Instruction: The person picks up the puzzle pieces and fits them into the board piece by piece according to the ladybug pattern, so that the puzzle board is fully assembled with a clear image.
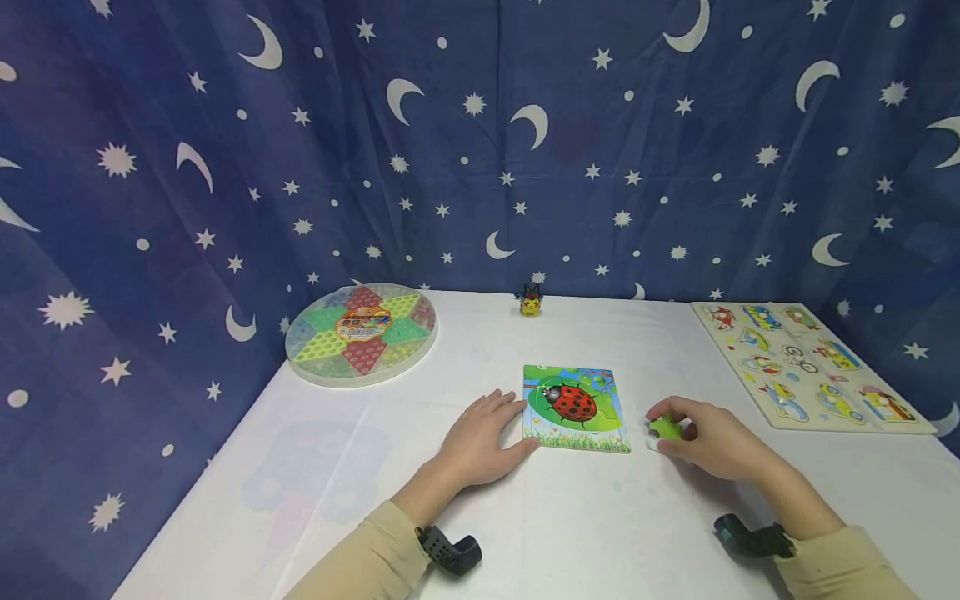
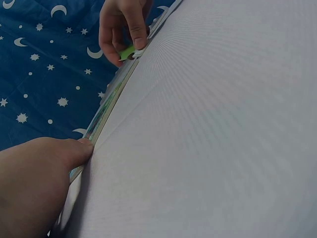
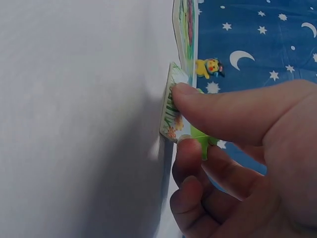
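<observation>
A square ladybug jigsaw puzzle (image 1: 573,407), with a red spotted beetle above a strip of grass and flowers, lies flat on the white table. My left hand (image 1: 480,443) rests at its left edge, fingers extended, thumb touching the lower left corner. To the right of the puzzle, my right hand (image 1: 714,440) pinches a puzzle piece (image 1: 664,427) between thumb and fingers. In the right wrist view that puzzle piece (image 3: 172,115) shows grass, orange flowers and bright green, and is tilted. The fingers cover part of it.
A round Chinese checkers set (image 1: 362,335) lies at the back left. On the right is a wooden vehicle peg puzzle (image 1: 806,367). A small yellow figurine (image 1: 530,302) stands at the back, before a blue moon-and-star curtain (image 1: 570,183).
</observation>
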The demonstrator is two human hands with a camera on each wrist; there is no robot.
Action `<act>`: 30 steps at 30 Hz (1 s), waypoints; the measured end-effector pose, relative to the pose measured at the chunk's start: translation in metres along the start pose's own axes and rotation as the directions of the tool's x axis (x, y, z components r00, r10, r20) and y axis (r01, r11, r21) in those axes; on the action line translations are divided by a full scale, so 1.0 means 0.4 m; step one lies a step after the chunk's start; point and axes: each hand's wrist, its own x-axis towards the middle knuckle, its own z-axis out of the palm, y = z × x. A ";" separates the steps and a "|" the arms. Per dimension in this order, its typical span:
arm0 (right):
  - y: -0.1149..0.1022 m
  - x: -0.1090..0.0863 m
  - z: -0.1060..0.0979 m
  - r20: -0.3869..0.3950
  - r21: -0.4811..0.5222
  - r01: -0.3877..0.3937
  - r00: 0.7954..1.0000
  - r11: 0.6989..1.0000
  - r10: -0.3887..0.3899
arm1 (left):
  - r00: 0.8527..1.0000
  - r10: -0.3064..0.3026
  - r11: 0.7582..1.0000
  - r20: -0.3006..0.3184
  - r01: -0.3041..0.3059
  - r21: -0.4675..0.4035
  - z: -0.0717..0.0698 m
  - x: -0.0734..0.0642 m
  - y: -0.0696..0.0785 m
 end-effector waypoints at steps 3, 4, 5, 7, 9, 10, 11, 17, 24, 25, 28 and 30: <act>-0.007 0.006 0.004 -0.003 0.010 -0.001 1.000 1.000 0.001 | 1.000 0.000 1.000 0.001 0.000 -0.003 0.000 0.000 0.000; -0.009 0.008 0.005 -0.003 0.012 0.000 1.000 1.000 0.000 | 1.000 0.000 1.000 0.001 0.000 -0.005 -0.001 0.000 0.000; -0.012 0.010 0.007 -0.004 0.015 -0.002 1.000 1.000 0.002 | 1.000 0.001 1.000 0.000 -0.001 -0.005 0.000 0.000 0.000; -0.016 0.014 0.010 -0.002 0.022 -0.003 1.000 1.000 0.003 | 1.000 0.000 1.000 0.002 0.000 -0.006 -0.001 0.000 0.000; -0.020 0.018 0.014 -0.002 0.029 -0.002 1.000 1.000 0.002 | 1.000 0.000 1.000 0.001 0.000 -0.007 -0.001 0.000 0.001; -0.022 0.020 0.015 -0.002 0.035 -0.001 1.000 0.999 0.001 | 1.000 0.001 1.000 0.001 -0.001 -0.008 -0.001 0.000 0.001; -0.024 0.022 0.017 -0.002 0.037 0.001 1.000 0.999 -0.001 | 1.000 0.001 1.000 0.000 -0.001 -0.008 0.000 0.000 0.000; -0.037 0.033 0.027 -0.006 0.059 0.007 1.000 0.998 -0.007 | 1.000 0.005 1.000 -0.004 -0.005 -0.006 0.000 0.000 -0.001; -0.053 0.046 0.032 -0.012 0.061 0.038 0.999 0.997 -0.038 | 1.000 0.006 1.000 -0.002 -0.006 -0.007 -0.002 -0.002 0.002; -0.055 0.048 0.033 -0.013 0.060 0.045 0.999 0.997 -0.045 | 1.000 0.005 1.000 -0.001 -0.005 -0.007 -0.003 -0.002 0.003; -0.061 0.055 0.036 -0.009 0.041 0.065 0.998 0.997 -0.065 | 1.000 0.002 1.000 0.001 -0.002 -0.007 -0.004 -0.003 0.004; -0.068 0.059 0.039 -0.004 0.028 0.075 0.997 0.997 -0.075 | 1.000 0.001 1.000 0.002 -0.001 -0.005 -0.005 -0.002 0.004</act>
